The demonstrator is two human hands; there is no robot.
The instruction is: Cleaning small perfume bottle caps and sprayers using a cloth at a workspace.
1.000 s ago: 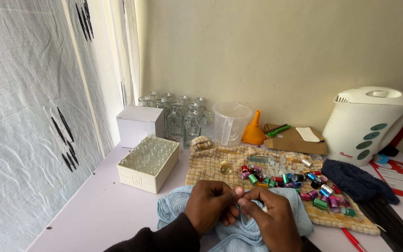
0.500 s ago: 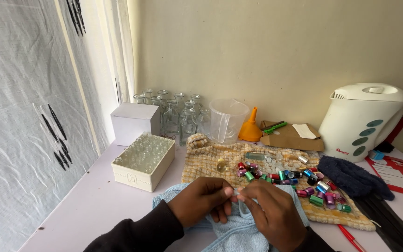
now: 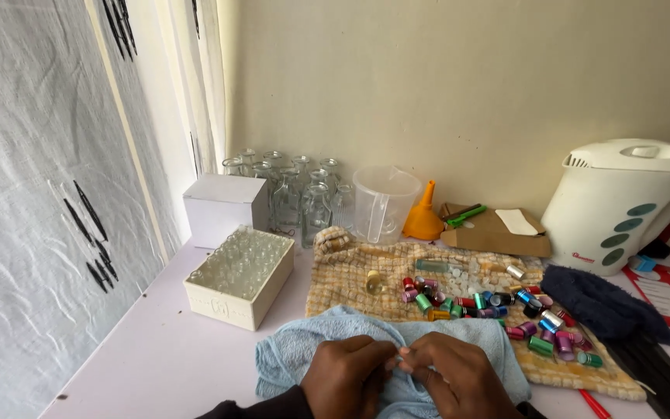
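My left hand [image 3: 348,378] and my right hand [image 3: 457,380] meet fingertip to fingertip at the bottom of the view, over a light blue towel [image 3: 296,351]. Both pinch something very small between them; what it is stays hidden by the fingers. Just beyond the towel lies a yellow woven cloth [image 3: 350,271] strewn with several small coloured metallic caps [image 3: 533,326], a small clear vial [image 3: 436,266] and a tiny bottle of yellow liquid [image 3: 373,282].
A cream box of several tiny glass vials [image 3: 240,275] stands left of the cloth, a white box [image 3: 222,208] behind it. Glass bottles [image 3: 304,198], a clear measuring jug [image 3: 384,203], an orange funnel [image 3: 424,215], a cardboard packet [image 3: 494,233], a white kettle [image 3: 622,203] and a dark blue cloth [image 3: 602,302] line the back and right.
My hands have dropped lower and nearer to me, still pinched together over the blue towel. The view shifted a little, showing more of the towel.
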